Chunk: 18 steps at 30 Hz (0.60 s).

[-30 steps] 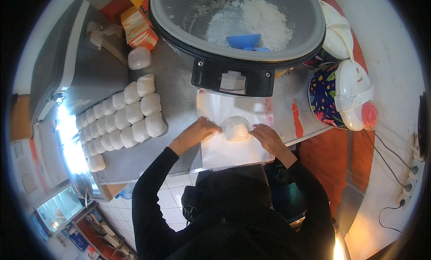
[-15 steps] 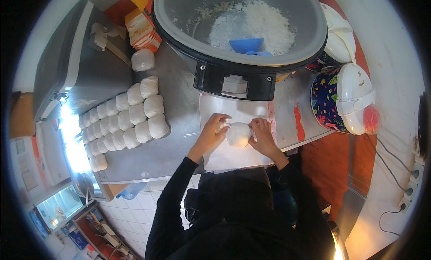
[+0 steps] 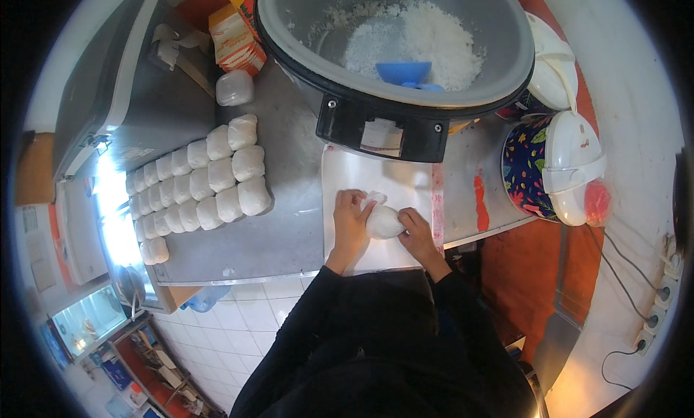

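Observation:
Between my hands, a white wrapped rice ball (image 3: pixel 384 223) rests on a sheet of white paper (image 3: pixel 394 177) with a red right edge. My left hand (image 3: pixel 350 224) is closed on the ball's left side, where a gathered tail of thin clear wrap sticks up by the thumb. On the other side, my right hand (image 3: pixel 417 234) has its fingers curled against the ball. Beyond the paper stands a large grey rice cooker pot (image 3: pixel 384 118), holding white rice (image 3: pixel 447 46) and a blue scoop (image 3: pixel 403 72).
Rows of wrapped rice balls (image 3: pixel 220 174) cover the left of the metal table (image 3: pixel 289 223). A grey cool box (image 3: pixel 155 93), orange packets (image 3: pixel 236 44) and a clear-lidded tub (image 3: pixel 235 88) stand behind them. Flowered containers (image 3: pixel 526 169) with white lids line the right side.
The ball has tilted and turned, and its wrap is now gathered into a tail at the upper left. My left hand has turned more upright beside it; my right hand has shifted slightly down.

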### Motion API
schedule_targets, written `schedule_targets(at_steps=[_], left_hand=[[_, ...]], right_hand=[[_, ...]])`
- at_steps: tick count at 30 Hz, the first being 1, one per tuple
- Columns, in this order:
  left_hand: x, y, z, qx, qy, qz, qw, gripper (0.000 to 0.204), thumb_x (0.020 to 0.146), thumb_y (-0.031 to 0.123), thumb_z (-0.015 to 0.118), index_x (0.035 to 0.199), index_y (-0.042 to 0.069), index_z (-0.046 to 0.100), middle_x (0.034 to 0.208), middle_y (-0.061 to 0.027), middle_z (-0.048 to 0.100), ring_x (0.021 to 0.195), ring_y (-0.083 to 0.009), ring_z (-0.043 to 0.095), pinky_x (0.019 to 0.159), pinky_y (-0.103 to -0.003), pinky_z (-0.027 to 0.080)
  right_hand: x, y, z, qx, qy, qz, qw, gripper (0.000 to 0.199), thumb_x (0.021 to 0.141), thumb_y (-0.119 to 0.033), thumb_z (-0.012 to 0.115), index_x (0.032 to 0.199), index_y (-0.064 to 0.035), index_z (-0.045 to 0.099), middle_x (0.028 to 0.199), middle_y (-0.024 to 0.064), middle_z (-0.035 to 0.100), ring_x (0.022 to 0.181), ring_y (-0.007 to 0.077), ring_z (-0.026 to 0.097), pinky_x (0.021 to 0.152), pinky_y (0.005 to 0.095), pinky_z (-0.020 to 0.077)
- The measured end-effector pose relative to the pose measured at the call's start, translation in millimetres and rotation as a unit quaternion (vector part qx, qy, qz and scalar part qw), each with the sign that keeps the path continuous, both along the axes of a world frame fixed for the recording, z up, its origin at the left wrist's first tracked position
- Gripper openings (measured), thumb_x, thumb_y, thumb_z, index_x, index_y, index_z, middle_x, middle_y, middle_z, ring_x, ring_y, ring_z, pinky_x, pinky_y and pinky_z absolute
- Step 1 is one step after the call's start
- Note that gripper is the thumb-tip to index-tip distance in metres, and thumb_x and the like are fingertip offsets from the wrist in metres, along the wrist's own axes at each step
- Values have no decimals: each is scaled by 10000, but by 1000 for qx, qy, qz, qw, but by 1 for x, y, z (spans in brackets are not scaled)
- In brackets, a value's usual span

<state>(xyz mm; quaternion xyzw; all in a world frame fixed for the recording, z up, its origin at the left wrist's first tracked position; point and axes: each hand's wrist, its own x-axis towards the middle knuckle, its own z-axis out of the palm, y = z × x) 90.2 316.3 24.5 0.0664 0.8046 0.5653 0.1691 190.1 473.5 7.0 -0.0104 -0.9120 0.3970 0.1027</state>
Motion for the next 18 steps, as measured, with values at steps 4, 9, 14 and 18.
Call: schedule_targets(at_steps=[4, 9, 14, 18], left_hand=[[21, -11, -5, 43, 33, -74, 996, 329, 879, 213, 656, 1105, -6, 559, 1024, -164, 610, 921, -300, 611, 798, -373, 478], [26, -8, 20, 148, -117, -37, 981, 530, 854, 330, 680, 1207, -20, 499, 1091, -158, 601, 1018, -258, 590, 862, -364, 470], [36, -6, 28, 387, -234, 95, 887, 613, 697, 256, 802, 1174, 0, 516, 1117, -85, 579, 1040, -183, 550, 877, -331, 455], [20, -27, 58, 291, -32, -20, 956, 578, 645, 198, 792, 1132, 16, 540, 1119, -103, 556, 1037, -212, 547, 908, -326, 427]], right_hand=[[-8, -1, 10, -2, -49, -4, 999, 402, 593, 105, 621, 967, -21, 545, 958, 138, 542, 878, 334, 572, 729, 378, 504], [-22, -14, 54, -213, -73, -67, 972, 296, 769, -26, 668, 1046, -27, 565, 1072, 96, 597, 938, 210, 608, 775, 338, 511], [-39, -29, 95, -479, -127, -111, 861, 127, 970, -134, 534, 939, -13, 558, 975, 43, 554, 846, 100, 516, 772, 247, 421], [-52, -63, 94, -609, -88, -129, 778, 296, 1016, -299, 434, 834, -78, 511, 918, 19, 494, 872, 99, 466, 761, 245, 400]])
